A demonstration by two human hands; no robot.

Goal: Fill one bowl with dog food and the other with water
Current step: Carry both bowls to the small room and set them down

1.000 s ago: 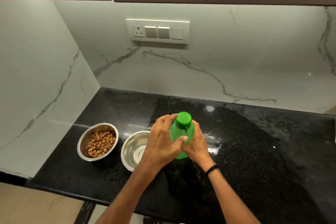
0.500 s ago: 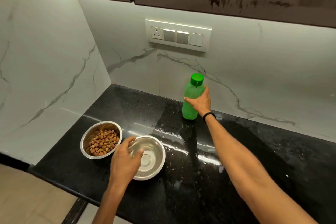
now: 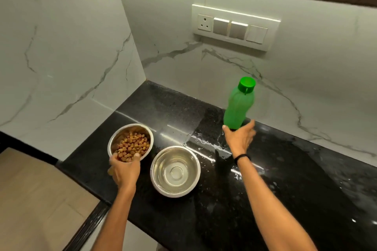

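Low and left of the middle, the left hand [image 3: 124, 171] grips the near rim of the round shiny steel bowl [image 3: 122, 131] of brown dog food [image 3: 132, 145]. Just beside it, the other steel bowl [image 3: 189, 161] holds water [image 3: 175, 171]. The right hand [image 3: 239, 138] is spread wide by the tall green plastic bottle [image 3: 239, 106], maybe touching it. I think the food bowl should be kept flat and moved slowly.

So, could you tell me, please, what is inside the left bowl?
Brown kibble lies heaped in the left bowl. The left hand grips its near rim, hiding some kibble; the bowl's floor is covered.
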